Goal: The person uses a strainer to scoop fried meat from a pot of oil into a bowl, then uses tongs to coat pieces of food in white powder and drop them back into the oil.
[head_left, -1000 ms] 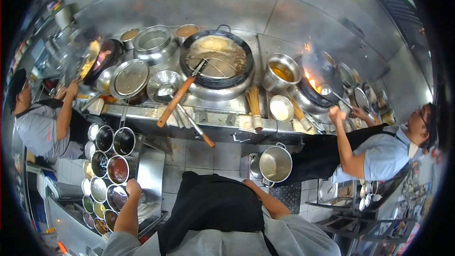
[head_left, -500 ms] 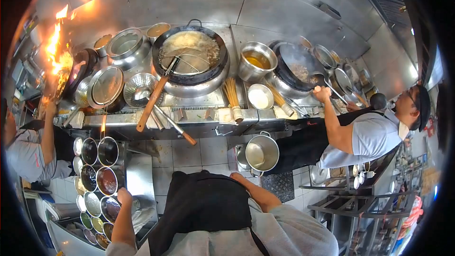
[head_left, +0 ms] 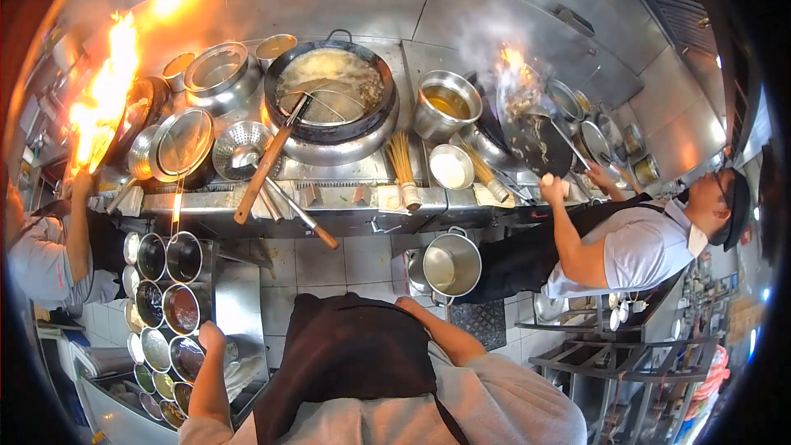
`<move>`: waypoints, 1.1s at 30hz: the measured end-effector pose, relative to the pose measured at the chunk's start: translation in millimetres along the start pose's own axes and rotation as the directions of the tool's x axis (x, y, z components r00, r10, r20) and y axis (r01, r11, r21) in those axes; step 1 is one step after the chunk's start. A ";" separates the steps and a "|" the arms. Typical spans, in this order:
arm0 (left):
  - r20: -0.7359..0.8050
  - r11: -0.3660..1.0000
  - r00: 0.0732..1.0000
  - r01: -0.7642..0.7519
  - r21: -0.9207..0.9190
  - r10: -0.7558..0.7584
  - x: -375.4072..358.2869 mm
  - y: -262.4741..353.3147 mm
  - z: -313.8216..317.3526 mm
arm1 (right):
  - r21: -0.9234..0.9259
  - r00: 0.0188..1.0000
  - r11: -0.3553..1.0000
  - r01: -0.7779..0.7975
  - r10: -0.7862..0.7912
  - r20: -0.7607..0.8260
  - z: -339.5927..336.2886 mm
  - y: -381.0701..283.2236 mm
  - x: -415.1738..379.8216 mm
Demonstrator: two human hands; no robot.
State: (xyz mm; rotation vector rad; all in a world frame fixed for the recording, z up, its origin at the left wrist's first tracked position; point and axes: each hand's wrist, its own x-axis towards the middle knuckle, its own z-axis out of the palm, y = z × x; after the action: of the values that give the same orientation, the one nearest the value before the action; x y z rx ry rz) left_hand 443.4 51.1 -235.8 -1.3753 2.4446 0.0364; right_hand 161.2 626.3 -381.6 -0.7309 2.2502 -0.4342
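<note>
My left hand (head_left: 212,334) is at the rim of the sauce containers (head_left: 182,310) on the cart to my left; its fingers are hidden or too small to make out. Against the side of my black apron (head_left: 350,346) lies my right hand (head_left: 409,305), its fingers mostly covered. In front of me, a large wok (head_left: 387,107) holds bubbling, foamy liquid. A wire skimmer with a wooden handle (head_left: 265,166) rests across it. Close to my right hand stands a tall metal pot (head_left: 452,282) at floor level.
Left, a co-worker's hand (head_left: 82,183) holds a flaming wok. At right, another person (head_left: 643,247) tilts a smoking wok (head_left: 535,144) with flames behind it. Along the stove are a perforated ladle (head_left: 241,151), bamboo brushes (head_left: 402,166), an oil pot (head_left: 447,107) and a white-filled bowl (head_left: 451,167).
The right-hand co-worker's wok has come up and tilted, with flames and more smoke. The fire at left has grown. My own hands have barely moved.
</note>
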 end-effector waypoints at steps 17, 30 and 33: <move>-0.101 0.999 0.994 -0.029 0.031 0.032 0.7 -2.2 5.9 | -0.062 0.987 0.996 0.069 -0.059 0.150 1.4 6.3 7.8; -0.075 1.000 0.997 -0.002 0.027 0.004 4.2 -3.7 9.3 | 0.016 0.996 1.000 -0.006 0.005 0.089 -7.0 -5.4 -2.0; -0.078 0.999 0.996 0.029 -0.044 -0.032 4.3 -5.8 10.8 | -0.094 0.984 0.987 0.134 -0.121 0.133 0.1 3.8 6.3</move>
State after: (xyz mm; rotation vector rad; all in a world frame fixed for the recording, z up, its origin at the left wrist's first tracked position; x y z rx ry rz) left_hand 449.1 46.4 -246.5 -1.4580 2.4997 0.0281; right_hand 156.2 625.4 -386.9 -0.9337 2.1264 -0.3249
